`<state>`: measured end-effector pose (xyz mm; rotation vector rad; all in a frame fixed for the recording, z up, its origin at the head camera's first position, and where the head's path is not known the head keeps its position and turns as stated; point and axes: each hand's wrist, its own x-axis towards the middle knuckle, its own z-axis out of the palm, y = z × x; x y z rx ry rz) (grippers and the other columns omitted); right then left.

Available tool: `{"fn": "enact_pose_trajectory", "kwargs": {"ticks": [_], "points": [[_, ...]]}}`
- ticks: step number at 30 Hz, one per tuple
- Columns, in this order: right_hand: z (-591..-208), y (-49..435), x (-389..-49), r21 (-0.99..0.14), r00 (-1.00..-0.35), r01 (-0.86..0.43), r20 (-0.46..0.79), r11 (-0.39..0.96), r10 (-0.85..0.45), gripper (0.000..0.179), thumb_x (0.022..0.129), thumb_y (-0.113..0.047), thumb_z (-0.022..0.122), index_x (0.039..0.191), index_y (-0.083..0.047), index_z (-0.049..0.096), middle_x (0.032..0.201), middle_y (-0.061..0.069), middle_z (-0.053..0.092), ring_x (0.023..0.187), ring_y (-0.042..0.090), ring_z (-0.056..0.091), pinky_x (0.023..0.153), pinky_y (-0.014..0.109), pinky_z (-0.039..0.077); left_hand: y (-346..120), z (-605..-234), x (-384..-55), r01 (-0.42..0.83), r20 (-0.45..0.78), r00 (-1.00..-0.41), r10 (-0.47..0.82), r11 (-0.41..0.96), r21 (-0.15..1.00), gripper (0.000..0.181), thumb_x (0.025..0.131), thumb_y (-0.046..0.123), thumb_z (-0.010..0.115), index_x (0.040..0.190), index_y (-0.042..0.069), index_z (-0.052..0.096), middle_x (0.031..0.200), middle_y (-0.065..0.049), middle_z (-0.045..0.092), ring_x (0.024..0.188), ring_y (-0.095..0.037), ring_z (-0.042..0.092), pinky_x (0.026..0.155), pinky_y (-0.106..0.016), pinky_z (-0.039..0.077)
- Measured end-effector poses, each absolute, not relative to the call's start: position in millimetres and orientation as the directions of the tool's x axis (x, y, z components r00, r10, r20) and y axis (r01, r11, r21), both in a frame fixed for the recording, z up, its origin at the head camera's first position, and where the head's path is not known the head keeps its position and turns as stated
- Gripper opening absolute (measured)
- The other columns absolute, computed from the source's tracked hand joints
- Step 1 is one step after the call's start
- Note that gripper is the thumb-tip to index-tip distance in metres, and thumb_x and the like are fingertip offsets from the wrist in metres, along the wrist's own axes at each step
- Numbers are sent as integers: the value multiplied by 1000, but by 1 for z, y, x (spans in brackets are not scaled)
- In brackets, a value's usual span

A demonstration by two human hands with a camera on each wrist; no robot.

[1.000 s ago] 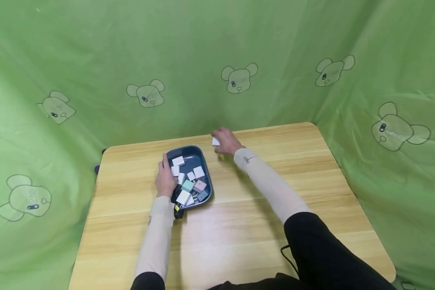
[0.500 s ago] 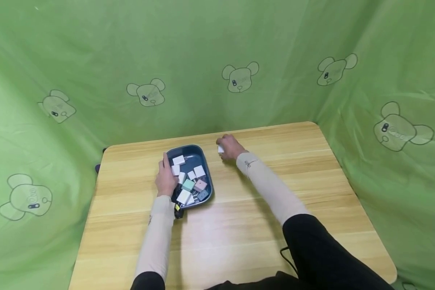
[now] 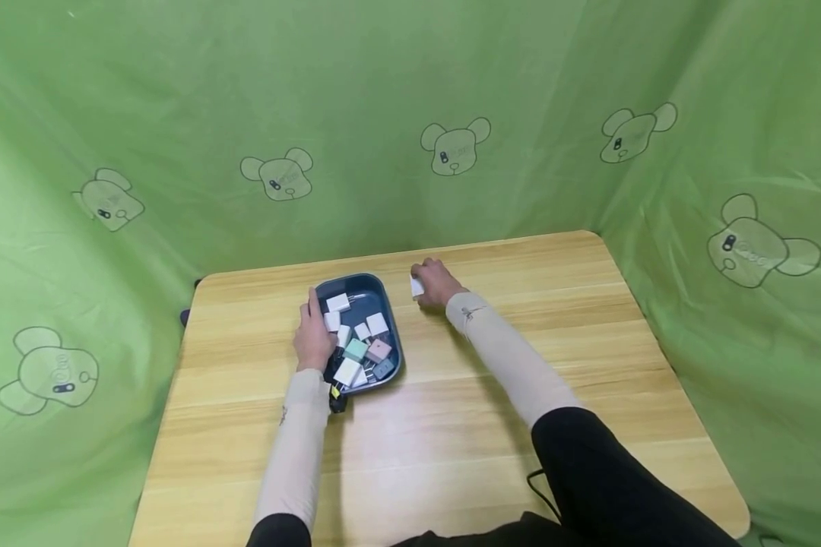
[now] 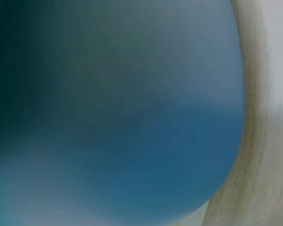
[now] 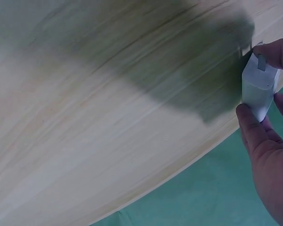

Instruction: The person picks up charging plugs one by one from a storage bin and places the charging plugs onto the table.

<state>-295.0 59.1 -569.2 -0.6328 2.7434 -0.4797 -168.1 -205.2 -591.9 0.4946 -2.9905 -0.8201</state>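
Observation:
In the head view a dark blue tray lies left of the middle of the table. It holds several charger plugs, mostly white, with a mint green one, a pink one and a grey one. My left hand grips the tray's left wall, fingers along the outside. Right of the tray, my right hand pinches a white charger plug between thumb and fingertips, close above the wood. Its metal prongs show in the right wrist view. The left wrist view is filled by the blurred blue tray wall.
The wooden table has rounded corners and ends at a green curtain behind and at both sides. A black cable hangs near the right sleeve. A black item with a yellow tag sits at the left wrist.
My right hand has come back from the far edge towards me and slightly right, lower over the table, still pinching the white charger plug. The left hand and tray stay put.

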Motion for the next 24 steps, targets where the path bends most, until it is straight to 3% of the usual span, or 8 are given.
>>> {"fn": "enact_pose_trajectory", "kwargs": {"ticks": [11, 18, 24], "points": [[-574, 65, -297, -388, -856, -360, -225, 848, -466, 68, 76, -3, 78, 138, -3, 51, 129, 21, 61, 115, 35, 61, 102, 45, 54, -206, -591, -168, -301, -82, -950, -301, 817, 492, 113, 78, -5, 74, 165, 19, 6, 155, -20, 38, 80, -41, 64, 71, -52, 57], [-572, 64, -295, -317, -835, -427, -222, 847, -504, 65, 78, 2, 74, 139, 0, 51, 128, 20, 62, 114, 34, 63, 102, 43, 55, -206, -590, -168, -310, -93, -948, -303, 821, 479, 114, 77, -4, 73, 165, 20, 5, 155, -20, 37, 81, -40, 64, 71, -52, 57], [-568, 69, -293, -295, -826, -439, -239, 849, -510, 71, 74, -1, 76, 141, -2, 50, 140, 20, 55, 123, 35, 57, 109, 47, 50, -206, -593, -168, -299, -84, -952, -296, 825, 480, 113, 77, -4, 73, 165, 19, 5, 155, -20, 38, 81, -39, 64, 71, -52, 58]]}}
